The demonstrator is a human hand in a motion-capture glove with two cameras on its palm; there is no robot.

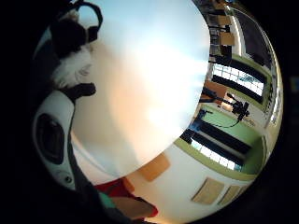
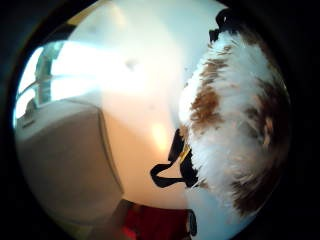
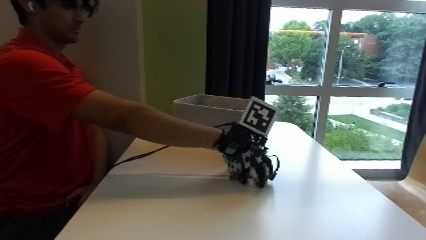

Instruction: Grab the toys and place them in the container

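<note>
Gloved right hand (image 3: pixel 247 159) grips a furry white-and-brown toy (image 2: pixel 235 125) just above the white table (image 3: pixel 319 200). Container (image 3: pixel 206 107) sits behind; no readable writing anywhere.

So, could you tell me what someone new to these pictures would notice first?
Probably the gloved right hand, reaching out over the white table and curled round a fluffy white and brown plush toy, which fills much of the thumb side palm view. Next comes the pale container, which stands behind the hand toward the far end of the table, near the dark curtain and the bright window.
</note>
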